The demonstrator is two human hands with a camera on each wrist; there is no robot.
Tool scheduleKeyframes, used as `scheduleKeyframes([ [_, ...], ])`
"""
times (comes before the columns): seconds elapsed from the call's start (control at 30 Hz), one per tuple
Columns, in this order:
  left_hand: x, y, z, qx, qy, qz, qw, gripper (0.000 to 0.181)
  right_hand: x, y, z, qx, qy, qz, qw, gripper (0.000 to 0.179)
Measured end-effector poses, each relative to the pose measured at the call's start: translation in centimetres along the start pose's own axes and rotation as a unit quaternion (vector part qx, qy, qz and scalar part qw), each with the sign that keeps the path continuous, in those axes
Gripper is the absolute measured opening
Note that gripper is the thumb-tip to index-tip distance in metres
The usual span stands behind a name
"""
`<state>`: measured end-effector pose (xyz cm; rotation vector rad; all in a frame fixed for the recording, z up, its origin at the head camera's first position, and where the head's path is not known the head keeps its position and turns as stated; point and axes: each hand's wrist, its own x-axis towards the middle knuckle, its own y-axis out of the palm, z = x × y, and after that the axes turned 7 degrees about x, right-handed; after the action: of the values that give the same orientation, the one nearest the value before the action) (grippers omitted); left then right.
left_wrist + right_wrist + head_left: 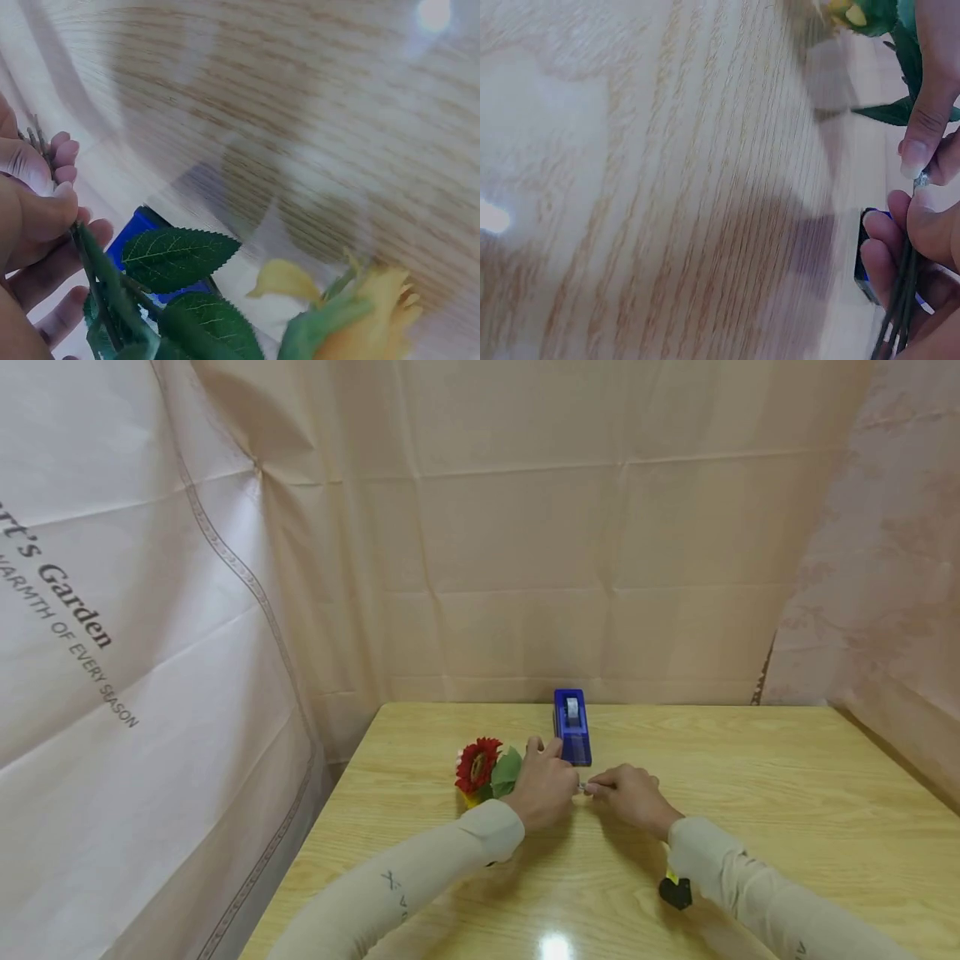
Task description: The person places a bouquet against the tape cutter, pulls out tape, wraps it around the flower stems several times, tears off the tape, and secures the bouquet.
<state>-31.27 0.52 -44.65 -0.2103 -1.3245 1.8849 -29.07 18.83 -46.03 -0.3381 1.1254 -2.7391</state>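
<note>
In the head view my left hand (546,783) grips a bunch of flowers, with a red flower (477,766) and green leaves showing to its left. A yellow flower (375,315) and toothed leaves (184,255) fill the lower part of the left wrist view. My right hand (630,795) is close beside the left and pinches the bare dark stems (904,292), which run down past its fingers in the right wrist view. Between the two thumbs, a shiny clear strip of tape (921,180) lies around the stems. Both hands are above the table.
A blue tape dispenser (573,727) with a roll in it stands just beyond the hands, toward the table's back edge. Beige cloth (510,527) hangs behind and at the sides of the wooden table (750,760). A small black piece (676,892) shows under the right cuff.
</note>
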Motion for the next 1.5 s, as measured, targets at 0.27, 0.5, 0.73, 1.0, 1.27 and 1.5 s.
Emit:
scheduleKeyframes([
  [0.27,0.8,0.1,1.0,-0.084,0.030,0.051,0.9947,0.017,-0.3,0.1,0.0,0.002,-0.008,-0.021,0.9997,0.018],
  [0.5,1.6,0.5,2.6,-0.169,0.054,0.126,0.9760,0.020,-0.4,0.1,-0.3,0.011,-0.028,-0.031,0.9991,0.017],
  [0.73,1.5,0.3,2.6,-0.076,0.117,0.080,0.9870,0.019,-0.5,0.4,-0.7,0.045,-0.024,-0.022,0.9984,0.020],
  [1.0,1.2,0.6,2.3,-0.005,0.125,0.038,0.9914,0.012,-0.4,0.4,-0.2,0.068,0.016,0.004,0.9976,0.026],
  [1.27,0.7,0.7,1.7,0.074,0.122,0.016,0.9896,0.010,0.2,0.6,-0.2,0.031,0.019,0.012,0.9992,0.031],
  [1.5,0.3,0.9,1.1,0.111,0.124,0.003,0.9860,0.016,0.3,0.5,-0.1,0.020,0.021,-0.002,0.9996,0.024],
])
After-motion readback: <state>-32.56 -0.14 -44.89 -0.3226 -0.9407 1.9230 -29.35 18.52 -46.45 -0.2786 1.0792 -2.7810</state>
